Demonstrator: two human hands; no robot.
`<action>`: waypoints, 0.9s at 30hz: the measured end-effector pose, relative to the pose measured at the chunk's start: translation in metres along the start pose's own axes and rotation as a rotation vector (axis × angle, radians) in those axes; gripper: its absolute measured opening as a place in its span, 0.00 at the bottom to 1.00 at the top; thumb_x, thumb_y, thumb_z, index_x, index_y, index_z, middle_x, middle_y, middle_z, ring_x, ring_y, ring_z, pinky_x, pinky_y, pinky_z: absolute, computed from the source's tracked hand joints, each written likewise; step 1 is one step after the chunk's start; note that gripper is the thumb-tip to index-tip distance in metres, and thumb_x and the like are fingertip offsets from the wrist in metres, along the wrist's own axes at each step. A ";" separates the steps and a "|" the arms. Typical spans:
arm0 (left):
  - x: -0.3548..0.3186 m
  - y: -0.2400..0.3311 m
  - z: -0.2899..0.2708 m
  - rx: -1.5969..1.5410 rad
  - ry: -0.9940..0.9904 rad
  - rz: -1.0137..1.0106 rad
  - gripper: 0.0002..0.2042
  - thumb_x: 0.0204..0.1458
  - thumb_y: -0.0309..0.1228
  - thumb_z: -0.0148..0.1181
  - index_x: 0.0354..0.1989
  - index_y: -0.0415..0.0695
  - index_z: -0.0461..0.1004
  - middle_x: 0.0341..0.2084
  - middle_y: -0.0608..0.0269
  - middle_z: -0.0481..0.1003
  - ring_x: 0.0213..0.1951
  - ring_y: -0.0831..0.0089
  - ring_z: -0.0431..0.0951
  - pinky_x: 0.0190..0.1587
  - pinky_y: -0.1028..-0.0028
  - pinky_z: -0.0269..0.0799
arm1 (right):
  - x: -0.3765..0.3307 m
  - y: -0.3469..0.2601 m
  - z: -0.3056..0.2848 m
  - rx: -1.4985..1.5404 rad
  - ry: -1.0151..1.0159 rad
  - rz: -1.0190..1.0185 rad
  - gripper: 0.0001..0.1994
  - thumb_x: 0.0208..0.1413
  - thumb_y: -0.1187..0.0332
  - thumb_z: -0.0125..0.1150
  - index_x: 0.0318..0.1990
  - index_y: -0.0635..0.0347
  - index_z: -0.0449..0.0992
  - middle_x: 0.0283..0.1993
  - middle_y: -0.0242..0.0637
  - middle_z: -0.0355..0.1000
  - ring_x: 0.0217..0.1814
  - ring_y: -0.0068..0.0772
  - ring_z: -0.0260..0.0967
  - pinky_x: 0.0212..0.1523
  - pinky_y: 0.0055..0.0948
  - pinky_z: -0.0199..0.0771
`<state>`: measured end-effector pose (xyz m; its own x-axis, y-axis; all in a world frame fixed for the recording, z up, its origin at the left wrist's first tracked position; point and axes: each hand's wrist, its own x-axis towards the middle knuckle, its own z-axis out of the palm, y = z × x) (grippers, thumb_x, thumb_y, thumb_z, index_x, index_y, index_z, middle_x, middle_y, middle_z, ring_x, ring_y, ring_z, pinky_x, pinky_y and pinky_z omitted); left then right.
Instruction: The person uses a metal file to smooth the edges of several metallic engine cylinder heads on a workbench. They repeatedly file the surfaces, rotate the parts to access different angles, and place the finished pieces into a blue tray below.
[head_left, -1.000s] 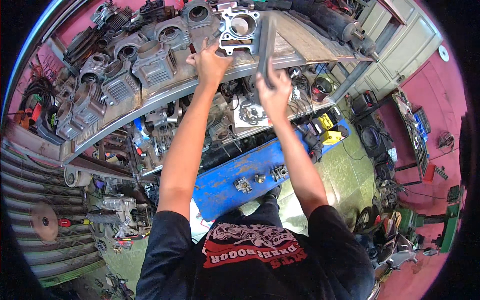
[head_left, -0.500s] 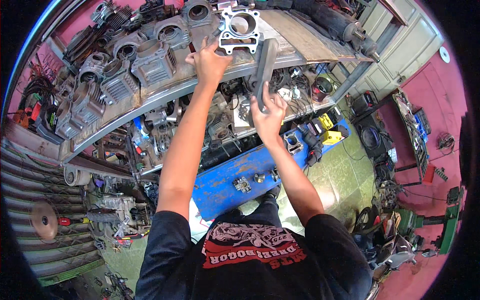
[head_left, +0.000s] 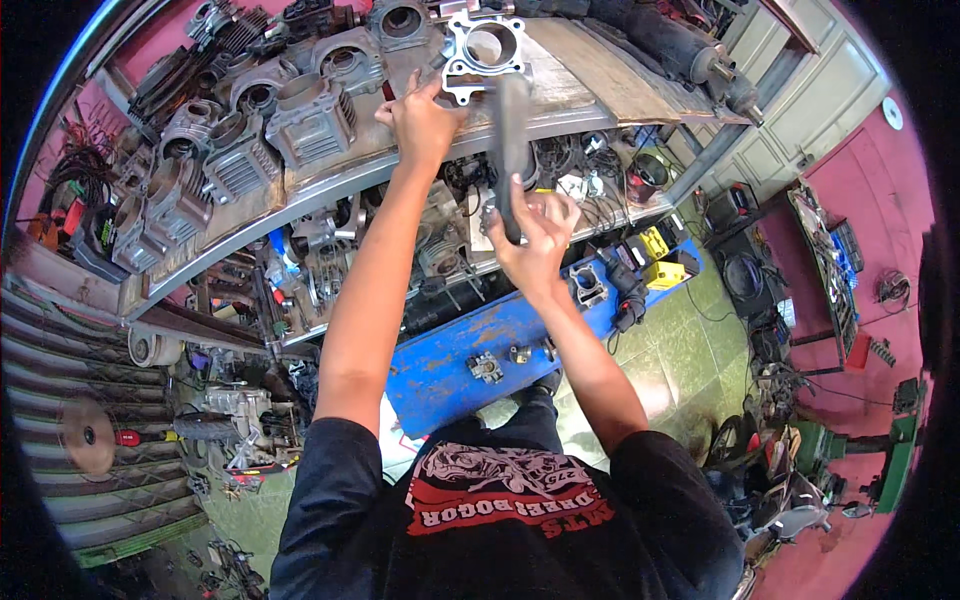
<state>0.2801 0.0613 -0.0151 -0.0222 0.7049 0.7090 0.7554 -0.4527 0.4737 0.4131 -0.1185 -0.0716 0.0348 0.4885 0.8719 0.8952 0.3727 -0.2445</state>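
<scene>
A bare silver engine cylinder block (head_left: 461, 84), its bored face turned toward me, sits at the shelf's front edge. My left hand (head_left: 424, 122) grips its lower left corner; some fingertips are hidden. In my right hand (head_left: 538, 238) is a long, flat grey bar (head_left: 512, 130), shaped like a flat file and blurred by motion. The thumb and fingers pinch its lower end. Its far end overlaps the lower right edge of the block's face; whether they touch I cannot tell.
Several worn cylinder blocks (head_left: 312, 125) line the wooden shelf (head_left: 560, 60) to the left. Exhaust mufflers (head_left: 690, 60) lie at the far right. Below, engine parts crowd a lower shelf. A blue bench (head_left: 430, 375) holds a carburetor-like part (head_left: 485, 367) and a yellow box (head_left: 663, 275).
The grey bar has swung left, its far end now over the block's lower right edge. My right hand has shifted slightly left. My left hand stays almost where it was.
</scene>
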 end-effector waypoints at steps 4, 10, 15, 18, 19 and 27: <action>0.001 -0.006 0.005 -0.033 -0.006 0.006 0.28 0.33 0.44 0.75 0.49 0.55 0.84 0.62 0.44 0.72 0.53 0.47 0.79 0.61 0.49 0.51 | 0.034 0.018 0.002 -0.096 -0.078 -0.220 0.30 0.40 0.65 0.73 0.57 0.55 0.79 0.25 0.28 0.77 0.41 0.30 0.72 0.61 0.52 0.58; 0.000 0.000 0.003 -0.047 0.027 0.014 0.27 0.33 0.43 0.75 0.48 0.54 0.84 0.60 0.39 0.73 0.52 0.46 0.79 0.61 0.49 0.53 | 0.021 0.072 -0.024 -0.163 -0.052 -0.264 0.31 0.39 0.65 0.73 0.57 0.53 0.80 0.22 0.30 0.74 0.39 0.33 0.71 0.59 0.56 0.59; -0.002 0.002 -0.001 -0.074 0.011 0.023 0.26 0.32 0.43 0.76 0.45 0.53 0.84 0.60 0.39 0.73 0.52 0.46 0.79 0.60 0.49 0.54 | 0.037 0.058 -0.017 -0.080 -0.084 -0.328 0.30 0.40 0.64 0.73 0.57 0.51 0.80 0.20 0.31 0.72 0.40 0.34 0.71 0.59 0.56 0.58; -0.004 0.004 -0.001 -0.026 0.006 0.027 0.26 0.32 0.44 0.76 0.45 0.53 0.85 0.60 0.41 0.72 0.51 0.47 0.80 0.58 0.50 0.55 | 0.042 0.057 -0.008 -0.101 -0.100 -0.310 0.29 0.42 0.64 0.73 0.58 0.49 0.80 0.21 0.30 0.72 0.39 0.33 0.70 0.60 0.56 0.58; -0.002 0.003 0.000 0.002 0.008 0.030 0.25 0.32 0.44 0.76 0.45 0.53 0.85 0.60 0.41 0.72 0.50 0.48 0.80 0.57 0.50 0.56 | 0.039 0.061 -0.010 -0.093 -0.087 -0.284 0.29 0.42 0.64 0.73 0.57 0.50 0.80 0.21 0.30 0.72 0.39 0.32 0.70 0.59 0.54 0.59; -0.008 -0.004 0.006 -0.023 0.101 0.105 0.27 0.34 0.48 0.75 0.47 0.53 0.84 0.58 0.50 0.77 0.46 0.54 0.82 0.53 0.55 0.59 | 0.017 0.064 -0.008 -0.067 -0.041 -0.193 0.30 0.40 0.67 0.72 0.57 0.53 0.80 0.20 0.29 0.71 0.37 0.31 0.70 0.59 0.49 0.60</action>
<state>0.2814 0.0611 -0.0257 -0.0102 0.5948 0.8038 0.7421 -0.5343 0.4047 0.4744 -0.0932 -0.0690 -0.1567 0.4451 0.8817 0.9112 0.4096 -0.0448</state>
